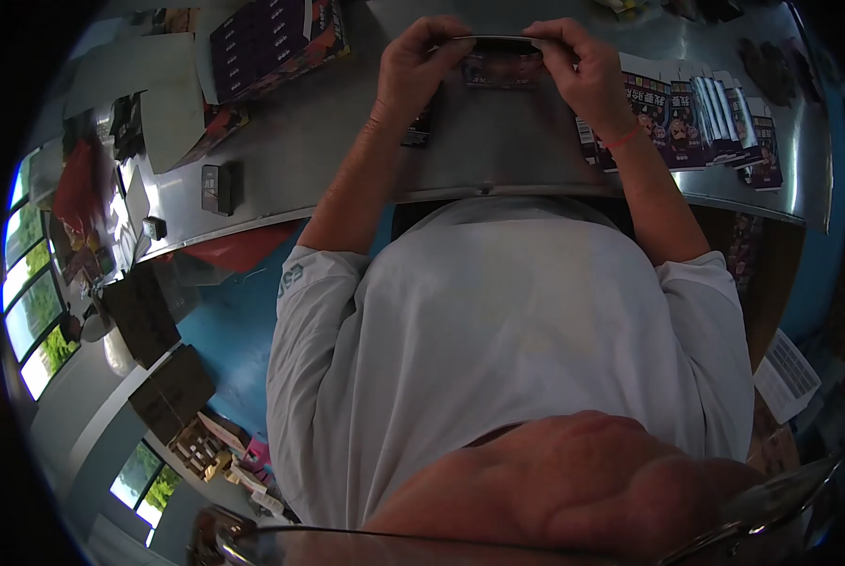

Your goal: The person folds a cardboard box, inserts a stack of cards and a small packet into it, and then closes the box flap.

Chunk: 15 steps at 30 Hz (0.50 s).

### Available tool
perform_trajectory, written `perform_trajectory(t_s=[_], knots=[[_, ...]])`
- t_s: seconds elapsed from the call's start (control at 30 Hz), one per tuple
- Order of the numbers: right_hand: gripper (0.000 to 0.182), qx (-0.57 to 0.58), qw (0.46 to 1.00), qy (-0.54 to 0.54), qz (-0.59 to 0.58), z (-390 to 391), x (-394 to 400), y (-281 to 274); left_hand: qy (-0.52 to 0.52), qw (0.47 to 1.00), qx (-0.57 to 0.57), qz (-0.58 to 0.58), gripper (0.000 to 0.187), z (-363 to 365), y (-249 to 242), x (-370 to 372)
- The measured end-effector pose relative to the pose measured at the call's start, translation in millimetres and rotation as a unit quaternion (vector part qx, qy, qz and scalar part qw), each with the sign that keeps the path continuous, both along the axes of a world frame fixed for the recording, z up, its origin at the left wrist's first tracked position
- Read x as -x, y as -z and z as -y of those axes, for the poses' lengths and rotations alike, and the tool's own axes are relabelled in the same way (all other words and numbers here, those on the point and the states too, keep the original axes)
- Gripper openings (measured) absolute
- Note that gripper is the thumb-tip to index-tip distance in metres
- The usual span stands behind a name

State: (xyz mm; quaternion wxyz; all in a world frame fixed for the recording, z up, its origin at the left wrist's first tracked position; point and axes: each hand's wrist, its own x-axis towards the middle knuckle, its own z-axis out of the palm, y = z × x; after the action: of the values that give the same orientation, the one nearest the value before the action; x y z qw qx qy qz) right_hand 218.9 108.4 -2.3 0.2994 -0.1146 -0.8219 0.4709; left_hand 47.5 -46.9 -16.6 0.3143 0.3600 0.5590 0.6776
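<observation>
At the far side of the metal table (328, 141), my left hand (418, 61) pinches one end of a thin, flat dark packet (501, 40) between thumb and fingers. My right hand (578, 75) pinches the other end, so the packet is stretched level between both hands and shows nearly edge-on. Its print cannot be read from here. A dark printed item (418, 129) lies partly hidden behind my left forearm. Beside my right wrist, which wears a red string, purple printed packets (672, 118) lie in an overlapping row.
A purple printed carton (262, 47) stands at the back left, near pale cardboard sheets (172, 113). Closer to the front edge is a small black box (217, 189). Another small dark object (154, 227) sits at the left corner. Brown cardboard boxes (170, 391) stand on the floor.
</observation>
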Motion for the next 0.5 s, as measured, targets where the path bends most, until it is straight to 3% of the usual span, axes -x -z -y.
perform_trajectory(t_s=[0.23,0.43,0.5], knots=[[0.017,-0.032,0.998,-0.045,0.012,-5.9,-5.2,-10.3,0.009,0.997,-0.040,-0.068,0.015,0.1,2.7,3.0],[0.018,-0.065,0.997,-0.031,0.007,-6.1,-2.0,-5.2,-0.027,0.995,0.021,-0.092,0.017,-1.6,-3.3,-1.7],[0.019,-0.092,0.995,-0.028,0.002,-6.6,-2.5,-3.3,-0.034,0.988,0.031,-0.148,0.016,-1.4,-2.5,-0.2]])
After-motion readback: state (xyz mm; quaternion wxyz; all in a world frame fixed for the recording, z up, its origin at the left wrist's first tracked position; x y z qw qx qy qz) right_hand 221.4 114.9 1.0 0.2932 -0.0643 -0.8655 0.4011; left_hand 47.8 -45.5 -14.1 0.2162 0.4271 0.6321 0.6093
